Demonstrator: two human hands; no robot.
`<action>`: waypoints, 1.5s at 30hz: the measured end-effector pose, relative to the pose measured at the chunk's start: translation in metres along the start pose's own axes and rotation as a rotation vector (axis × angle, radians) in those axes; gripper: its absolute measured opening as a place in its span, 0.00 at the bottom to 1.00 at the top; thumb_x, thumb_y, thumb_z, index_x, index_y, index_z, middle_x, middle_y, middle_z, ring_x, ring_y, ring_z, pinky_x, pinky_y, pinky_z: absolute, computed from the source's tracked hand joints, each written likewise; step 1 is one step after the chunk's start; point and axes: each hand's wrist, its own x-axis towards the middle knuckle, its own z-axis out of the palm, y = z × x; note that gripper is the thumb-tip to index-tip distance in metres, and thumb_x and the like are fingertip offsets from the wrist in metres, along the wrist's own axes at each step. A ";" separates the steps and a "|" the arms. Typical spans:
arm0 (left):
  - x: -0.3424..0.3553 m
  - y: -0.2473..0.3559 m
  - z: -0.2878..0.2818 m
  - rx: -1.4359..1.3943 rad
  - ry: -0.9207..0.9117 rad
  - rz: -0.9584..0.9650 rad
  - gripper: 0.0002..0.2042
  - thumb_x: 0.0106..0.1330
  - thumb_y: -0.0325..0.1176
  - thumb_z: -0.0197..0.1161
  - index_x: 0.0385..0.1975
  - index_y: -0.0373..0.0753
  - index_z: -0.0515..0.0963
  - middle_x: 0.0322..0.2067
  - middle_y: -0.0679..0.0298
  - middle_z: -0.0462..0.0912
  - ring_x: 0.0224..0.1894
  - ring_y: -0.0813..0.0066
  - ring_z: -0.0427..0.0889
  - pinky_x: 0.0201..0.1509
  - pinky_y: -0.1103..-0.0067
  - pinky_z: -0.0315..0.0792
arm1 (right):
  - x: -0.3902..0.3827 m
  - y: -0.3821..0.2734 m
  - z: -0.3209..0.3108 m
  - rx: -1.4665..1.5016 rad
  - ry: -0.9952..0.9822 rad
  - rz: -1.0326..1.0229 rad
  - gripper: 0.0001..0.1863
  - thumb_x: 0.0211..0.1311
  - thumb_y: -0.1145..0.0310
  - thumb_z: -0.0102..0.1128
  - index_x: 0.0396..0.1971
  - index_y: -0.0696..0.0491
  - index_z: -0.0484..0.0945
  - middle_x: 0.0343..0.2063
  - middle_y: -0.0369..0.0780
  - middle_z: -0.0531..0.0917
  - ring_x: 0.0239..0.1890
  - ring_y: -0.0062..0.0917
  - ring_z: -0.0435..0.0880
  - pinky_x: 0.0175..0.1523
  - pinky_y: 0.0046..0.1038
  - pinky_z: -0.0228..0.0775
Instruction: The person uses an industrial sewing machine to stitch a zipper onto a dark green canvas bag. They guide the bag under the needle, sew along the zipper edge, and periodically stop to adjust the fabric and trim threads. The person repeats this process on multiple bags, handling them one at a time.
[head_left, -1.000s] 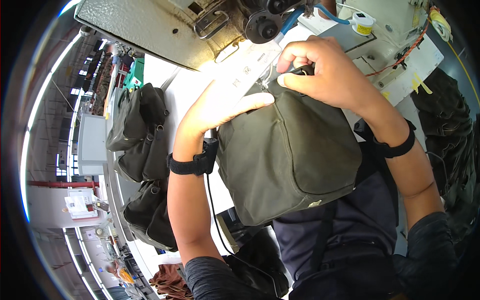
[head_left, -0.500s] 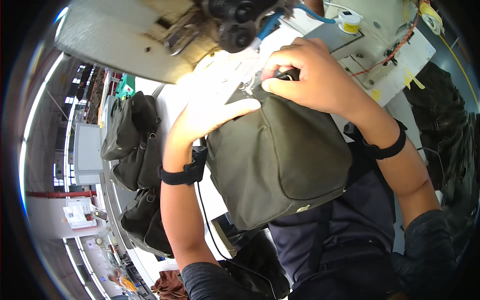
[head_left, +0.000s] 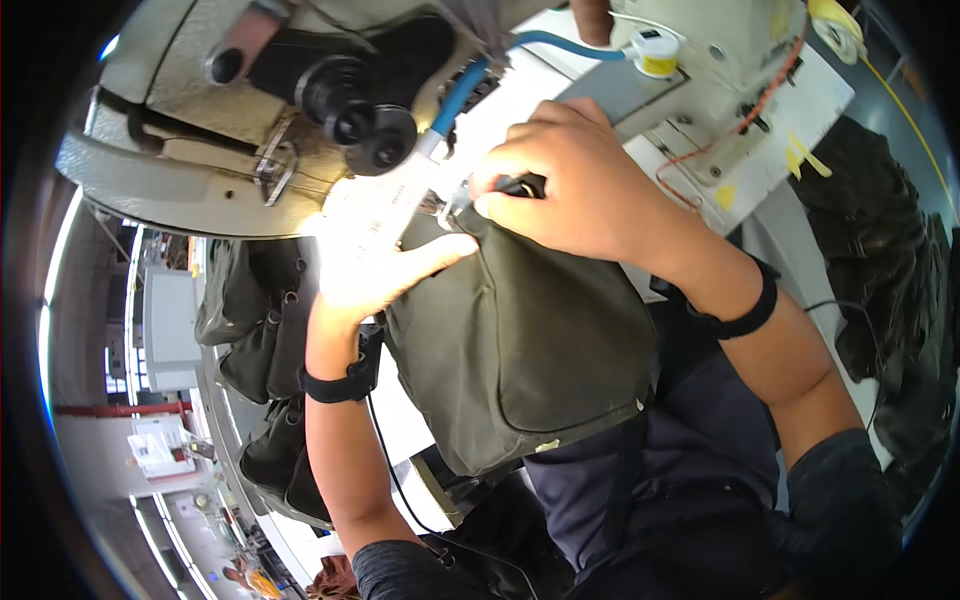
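Observation:
A dark olive-green bag (head_left: 560, 330) hangs from the sewing machine's lit work area toward my lap, its top edge close to the needle area. My left hand (head_left: 375, 270) rests on the bag's upper left, its thumb stretched out over the fabric; bright glare washes out its fingers. My right hand (head_left: 560, 185) is closed at the top edge, pinching the bag beside a short black piece (head_left: 522, 187) that shows between thumb and fingers. Above both hands looms the sewing machine (head_left: 190, 180). The needle tip cannot be made out in the glare.
Several more dark green bags (head_left: 275, 345) lie along the left side. A blue tube (head_left: 560, 42) runs over the machine bed to a white round container (head_left: 656, 52). Dark material (head_left: 860, 240) is heaped at the right. A black cable (head_left: 400, 490) hangs near my left arm.
The view has shifted, so the machine head shows larger and lower, while the bag and both hands sit further left. My hands keep about the same hold on the bag.

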 end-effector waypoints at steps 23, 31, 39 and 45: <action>0.008 0.001 0.001 -0.046 0.017 0.085 0.21 0.59 0.44 0.80 0.43 0.41 0.78 0.39 0.68 0.76 0.39 0.73 0.72 0.41 0.75 0.66 | 0.004 -0.001 -0.006 -0.051 -0.065 -0.019 0.07 0.57 0.62 0.66 0.32 0.43 0.90 0.29 0.30 0.88 0.38 0.26 0.80 0.60 0.31 0.61; 0.011 0.002 -0.001 -0.050 0.011 0.123 0.23 0.58 0.43 0.80 0.48 0.40 0.79 0.43 0.64 0.78 0.43 0.67 0.75 0.45 0.73 0.70 | 0.003 -0.001 -0.004 -0.062 -0.044 -0.009 0.07 0.57 0.61 0.66 0.33 0.43 0.90 0.28 0.29 0.87 0.38 0.25 0.79 0.60 0.31 0.61; 0.009 0.002 0.000 -0.012 0.014 0.144 0.27 0.56 0.42 0.81 0.53 0.40 0.79 0.48 0.60 0.79 0.47 0.62 0.77 0.49 0.71 0.73 | 0.002 -0.002 -0.004 -0.028 -0.052 0.014 0.07 0.58 0.62 0.65 0.33 0.43 0.90 0.31 0.29 0.88 0.38 0.25 0.79 0.61 0.31 0.59; 0.009 0.004 -0.003 0.037 0.030 0.215 0.30 0.55 0.42 0.81 0.56 0.40 0.79 0.52 0.57 0.81 0.50 0.58 0.80 0.52 0.70 0.75 | 0.001 0.000 -0.003 -0.025 -0.028 0.020 0.06 0.57 0.62 0.65 0.32 0.42 0.90 0.30 0.30 0.88 0.39 0.27 0.80 0.60 0.32 0.59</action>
